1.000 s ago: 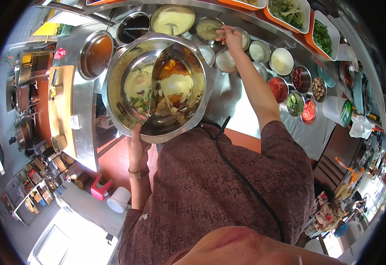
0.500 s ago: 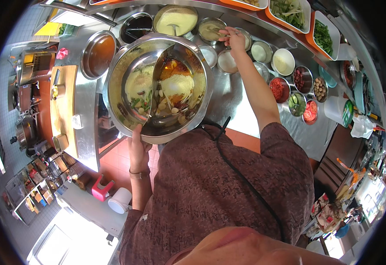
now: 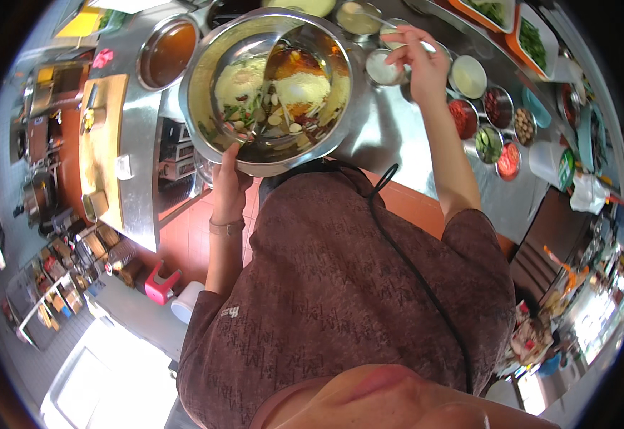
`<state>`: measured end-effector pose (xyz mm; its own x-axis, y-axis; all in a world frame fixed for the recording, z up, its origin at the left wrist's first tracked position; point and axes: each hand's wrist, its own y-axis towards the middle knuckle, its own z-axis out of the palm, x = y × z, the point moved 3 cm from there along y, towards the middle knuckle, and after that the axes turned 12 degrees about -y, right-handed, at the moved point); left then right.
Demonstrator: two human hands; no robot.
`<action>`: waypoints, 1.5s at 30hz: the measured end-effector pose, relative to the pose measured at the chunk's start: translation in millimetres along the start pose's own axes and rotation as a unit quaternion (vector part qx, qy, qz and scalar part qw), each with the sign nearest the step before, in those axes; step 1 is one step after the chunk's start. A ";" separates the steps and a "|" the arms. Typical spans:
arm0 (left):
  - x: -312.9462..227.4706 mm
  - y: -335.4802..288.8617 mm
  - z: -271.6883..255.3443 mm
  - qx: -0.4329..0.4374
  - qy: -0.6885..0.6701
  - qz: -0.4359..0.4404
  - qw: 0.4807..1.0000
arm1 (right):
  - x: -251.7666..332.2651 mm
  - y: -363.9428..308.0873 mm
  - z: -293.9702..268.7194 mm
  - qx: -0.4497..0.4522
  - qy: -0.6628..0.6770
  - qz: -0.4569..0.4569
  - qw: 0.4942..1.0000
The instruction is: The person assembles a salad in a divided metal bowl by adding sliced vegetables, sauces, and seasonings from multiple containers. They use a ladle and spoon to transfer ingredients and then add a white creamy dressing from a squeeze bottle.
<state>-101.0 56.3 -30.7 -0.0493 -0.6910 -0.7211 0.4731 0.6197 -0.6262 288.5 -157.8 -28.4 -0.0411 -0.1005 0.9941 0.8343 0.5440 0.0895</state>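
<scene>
A divided metal hot-pot basin [image 3: 196, 121] is tilted in front of me. My left hand [image 3: 230, 179] grips its near-left rim, thumb on top and the other fingers mostly hidden below. One side holds pale powder and chopped greens; the other holds red-brown oil, pale powder and round pale pieces. To the right, my right hand [image 3: 426, 64] pinches a thin spoon [image 3: 378, 18] over the small seasoning bowls. The spoon's tip lies over a bowl of yellowish contents [image 3: 360, 23]. Below my right fingers stands a bowl of white seasoning [image 3: 383, 68].
A pot of orange-brown liquid [image 3: 167, 53] stands left of the basin, with a wooden board [image 3: 105, 157] beyond it. Small bowls at right hold red pieces [image 3: 461, 118], cucumber slices [image 3: 488, 143] and tomato slices [image 3: 508, 160]. Orange-and-white trays of greens [image 3: 533, 44] line the far right.
The view has shifted, and the basin appears higher and slightly further right. My right hand has drawn back from the far bowls, and the spoon now shows plainly. My left hand keeps its grip.
</scene>
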 end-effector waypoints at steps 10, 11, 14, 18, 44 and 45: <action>-1.5 0.9 12.0 0.011 0.027 0.015 0.999 | 18.1 -93.0 7.2 -0.033 -0.327 -0.105 0.939; -3.0 1.6 9.4 0.016 0.027 0.012 0.999 | 1.1 -87.2 -5.8 -0.064 -0.267 -0.048 0.960; -4.7 -7.0 19.5 -0.005 0.019 0.012 1.000 | -80.3 -74.0 -46.5 -0.118 -0.194 0.063 0.972; -6.4 -8.8 15.5 0.004 0.011 0.005 1.000 | -135.8 -72.7 -54.3 -0.139 -0.130 0.139 0.972; -2.6 -10.2 22.5 0.024 0.056 -0.007 0.998 | -104.5 -80.2 -65.1 -0.188 0.019 0.124 0.974; -3.8 -5.8 17.7 0.036 0.070 -0.008 0.997 | -93.2 -79.3 -65.0 -0.181 0.016 0.099 0.978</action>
<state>-87.9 48.7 -19.1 -0.1775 -0.6393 -0.7482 0.5320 0.5773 -0.6195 261.9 -245.6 -132.1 0.1528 -0.0531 0.9868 0.9646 0.2252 -0.1373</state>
